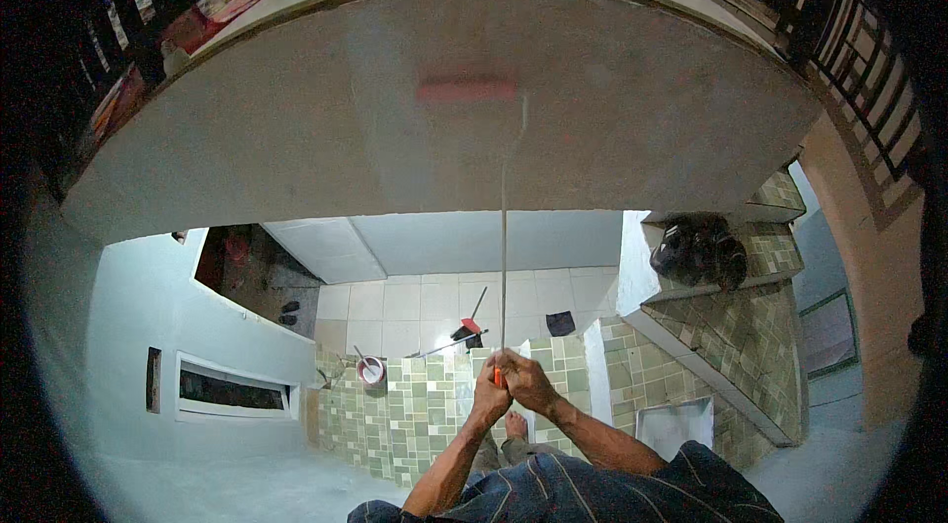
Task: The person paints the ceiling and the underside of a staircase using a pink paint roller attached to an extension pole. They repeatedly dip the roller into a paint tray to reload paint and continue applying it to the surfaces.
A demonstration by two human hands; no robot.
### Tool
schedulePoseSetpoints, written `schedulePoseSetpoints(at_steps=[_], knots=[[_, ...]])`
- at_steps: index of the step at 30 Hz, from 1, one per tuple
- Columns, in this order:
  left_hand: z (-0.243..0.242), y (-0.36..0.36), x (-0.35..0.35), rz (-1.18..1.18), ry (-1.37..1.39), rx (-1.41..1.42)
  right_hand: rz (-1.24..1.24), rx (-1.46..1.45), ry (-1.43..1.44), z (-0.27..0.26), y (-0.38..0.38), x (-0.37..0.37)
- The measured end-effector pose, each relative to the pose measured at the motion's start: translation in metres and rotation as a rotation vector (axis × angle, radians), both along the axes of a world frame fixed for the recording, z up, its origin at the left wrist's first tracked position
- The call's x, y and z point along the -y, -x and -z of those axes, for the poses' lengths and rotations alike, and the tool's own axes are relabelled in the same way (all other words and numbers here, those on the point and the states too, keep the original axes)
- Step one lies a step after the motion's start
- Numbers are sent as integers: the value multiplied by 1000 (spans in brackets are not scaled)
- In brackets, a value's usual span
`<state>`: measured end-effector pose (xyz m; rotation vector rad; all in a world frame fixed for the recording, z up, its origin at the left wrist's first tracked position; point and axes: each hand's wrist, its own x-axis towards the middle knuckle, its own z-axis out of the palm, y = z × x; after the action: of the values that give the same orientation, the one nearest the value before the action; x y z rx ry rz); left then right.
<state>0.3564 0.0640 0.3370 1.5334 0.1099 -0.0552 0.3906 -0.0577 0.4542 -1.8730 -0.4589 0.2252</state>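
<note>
Both of my hands are closed round the orange handle point(498, 376) of a paint roller, my left hand point(490, 391) low on it and my right hand point(527, 381) beside and slightly above. From them a long thin pole point(503, 271) runs away to a bent wire frame and a blurred pink roller sleeve point(466, 89). The sleeve lies against a broad grey-brown painted surface point(629, 115), where a paler vertical band shows left of the roller. Whether the sleeve is wet with paint I cannot tell.
A paint bucket point(372, 370) with a stick stands on green tiles at left. Beyond my hands lie a red-headed tool point(471, 325) and a dark cloth point(561, 324). At right are a white tray point(675, 425), a low sloping wall and a black bag-like bundle point(696, 252) on tiled steps.
</note>
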Motion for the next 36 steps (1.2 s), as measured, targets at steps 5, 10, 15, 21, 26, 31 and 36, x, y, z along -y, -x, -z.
schedulePoseSetpoints(at_steps=[5,10,15,21,26,31,36], knots=[[122,85,-3,104,-540,-355,-179,-61,225,136,61,3],[129,146,4,-66,-169,-47,-250,-66,573,243,112,13],[86,163,-1,114,103,-467,-136,-126,439,251,128,19],[-1,98,11,32,-399,282,-153,-247,-3,94,91,45],[-98,8,39,2,-366,365,131,-88,11,-33,20,45],[-126,-25,72,-36,-312,337,227,22,-110,-70,-10,57],[-73,-13,100,-39,30,217,273,-55,-48,-19,-7,68]])
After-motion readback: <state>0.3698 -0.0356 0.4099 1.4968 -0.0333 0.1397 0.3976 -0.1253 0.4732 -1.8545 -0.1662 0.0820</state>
